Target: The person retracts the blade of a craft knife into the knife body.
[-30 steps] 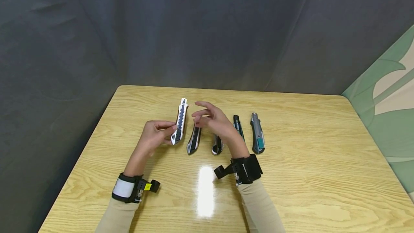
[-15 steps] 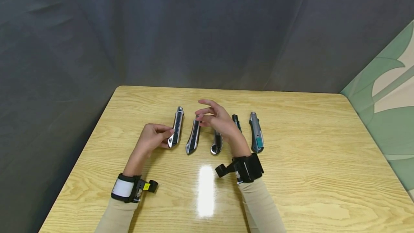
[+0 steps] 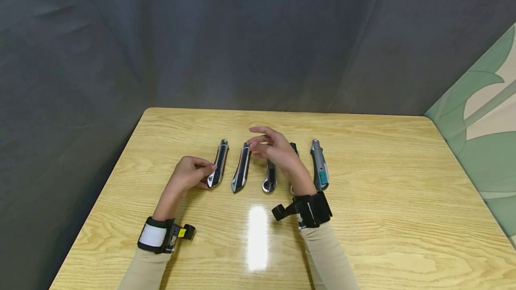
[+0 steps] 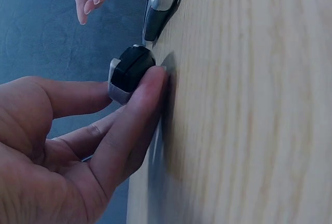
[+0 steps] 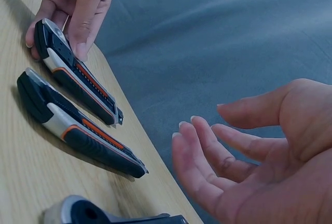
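My left hand [image 3: 188, 174] pinches the lower end of the leftmost snap-off utility knife [image 3: 219, 162], which is black and silver. In the left wrist view, thumb and fingers sit on either side of the knife's butt [image 4: 134, 69], low at the tabletop. The right wrist view shows orange trim on this knife [image 5: 78, 73] and on a similar second knife [image 5: 78, 125] lying beside it. My right hand [image 3: 278, 150] hovers with loosely bent fingers over the upper ends of the second knife [image 3: 241, 169] and a third knife [image 3: 269, 178]. Nothing is held in it.
A fourth knife [image 3: 294, 147] is mostly hidden behind my right hand and wrist. Farther right lies a grey knife [image 3: 320, 164] with a teal slider. The wooden table [image 3: 403, 200] meets a dark curtain [image 3: 258, 39] at its back edge.
My left hand has lowered the leftmost knife towards the table, shifting it slightly left and nearer me. My right hand has drifted a little to the right.
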Demonstrator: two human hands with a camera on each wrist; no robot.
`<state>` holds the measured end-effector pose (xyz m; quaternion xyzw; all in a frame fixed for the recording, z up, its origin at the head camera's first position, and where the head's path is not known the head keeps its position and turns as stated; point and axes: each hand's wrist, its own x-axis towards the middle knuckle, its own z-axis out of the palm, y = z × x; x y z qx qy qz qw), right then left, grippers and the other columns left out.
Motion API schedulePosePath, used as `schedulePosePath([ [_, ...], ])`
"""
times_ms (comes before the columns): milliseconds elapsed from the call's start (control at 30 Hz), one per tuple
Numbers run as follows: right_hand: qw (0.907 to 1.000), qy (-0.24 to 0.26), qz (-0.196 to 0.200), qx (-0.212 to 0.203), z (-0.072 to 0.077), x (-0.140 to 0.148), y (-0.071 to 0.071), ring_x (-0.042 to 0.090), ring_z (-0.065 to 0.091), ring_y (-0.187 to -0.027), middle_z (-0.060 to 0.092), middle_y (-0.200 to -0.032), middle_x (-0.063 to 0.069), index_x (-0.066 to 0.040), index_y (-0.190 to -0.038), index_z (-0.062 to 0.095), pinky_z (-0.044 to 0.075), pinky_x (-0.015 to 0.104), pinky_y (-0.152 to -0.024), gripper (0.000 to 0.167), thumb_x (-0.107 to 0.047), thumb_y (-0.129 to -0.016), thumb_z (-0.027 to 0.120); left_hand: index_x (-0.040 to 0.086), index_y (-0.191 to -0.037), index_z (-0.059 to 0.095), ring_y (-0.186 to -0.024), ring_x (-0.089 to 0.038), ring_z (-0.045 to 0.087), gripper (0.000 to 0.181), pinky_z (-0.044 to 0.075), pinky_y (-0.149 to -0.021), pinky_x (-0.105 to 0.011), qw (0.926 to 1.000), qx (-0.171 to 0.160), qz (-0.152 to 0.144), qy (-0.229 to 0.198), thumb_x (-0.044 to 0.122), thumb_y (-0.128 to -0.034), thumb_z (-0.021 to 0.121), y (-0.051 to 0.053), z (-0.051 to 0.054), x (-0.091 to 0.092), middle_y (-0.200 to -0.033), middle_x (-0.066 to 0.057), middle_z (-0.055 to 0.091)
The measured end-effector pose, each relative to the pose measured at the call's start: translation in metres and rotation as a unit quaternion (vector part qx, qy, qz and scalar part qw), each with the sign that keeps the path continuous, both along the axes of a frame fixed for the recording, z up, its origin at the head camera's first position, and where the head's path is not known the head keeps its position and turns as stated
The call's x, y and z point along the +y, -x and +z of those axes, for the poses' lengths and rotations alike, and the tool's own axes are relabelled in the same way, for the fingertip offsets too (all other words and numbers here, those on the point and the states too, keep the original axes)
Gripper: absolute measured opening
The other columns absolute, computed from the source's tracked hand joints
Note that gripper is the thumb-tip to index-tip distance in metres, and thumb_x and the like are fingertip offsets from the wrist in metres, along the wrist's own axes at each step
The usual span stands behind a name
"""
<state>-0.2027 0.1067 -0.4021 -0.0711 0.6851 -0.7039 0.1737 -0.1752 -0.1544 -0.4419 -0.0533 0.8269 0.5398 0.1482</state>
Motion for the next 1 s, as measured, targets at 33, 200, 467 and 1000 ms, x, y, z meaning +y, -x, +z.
schedulePosePath([
  [33, 1.0000, 0.002, 0.001, -0.002, 0.000, 0.000, 0.000, 0.041, 0.053, -0.117, 0.053, -0.129, 0.024, -0.020, -0.134, 0.050, 0.043, 0.059, -0.100, 0.044, -0.007, -0.094, 0.058, -0.002, -0.106, 0.069, -0.065, -0.018, 0.066, 0.024, 0.060, -0.057, -0.036, 1.0000, 0.004, -0.002, 0.006, 0.016, -0.0903, 0.065, 0.000, 0.000, 0.000, -0.092, -0.017, 0.067],
  [200, 0.9999, 0.008, 0.008, -0.005, -0.001, 0.002, 0.000, 0.041, 0.052, -0.118, 0.052, -0.130, 0.025, -0.021, -0.134, 0.050, 0.043, 0.058, -0.101, 0.043, -0.006, -0.095, 0.057, 0.001, -0.102, 0.070, -0.061, -0.019, 0.067, 0.022, 0.060, -0.055, -0.036, 0.9992, 0.019, -0.006, 0.033, 0.018, -0.0898, 0.066, -0.001, 0.003, 0.001, -0.088, -0.015, 0.070],
  [467, 0.9999, -0.009, 0.006, -0.002, -0.003, 0.002, 0.000, 0.040, 0.054, -0.117, 0.053, -0.129, 0.025, -0.018, -0.139, 0.046, 0.045, 0.055, -0.101, 0.047, -0.007, -0.095, 0.056, 0.005, -0.097, 0.072, -0.055, -0.021, 0.066, 0.022, 0.058, -0.051, -0.034, 0.9947, 0.044, -0.006, 0.093, 0.025, -0.0884, 0.068, -0.005, 0.006, 0.001, -0.080, -0.011, 0.070],
  [1000, 0.9974, -0.047, -0.038, 0.038, 0.001, 0.040, -0.003, 0.041, 0.060, -0.104, 0.059, -0.116, 0.026, -0.014, -0.135, 0.052, 0.053, 0.050, -0.091, 0.040, -0.004, -0.096, 0.050, 0.008, -0.090, 0.072, -0.052, -0.021, 0.062, 0.020, 0.054, -0.047, -0.034, 0.9897, 0.055, -0.012, 0.131, 0.028, -0.0864, 0.070, -0.003, 0.007, -0.001, -0.070, -0.009, 0.066],
])
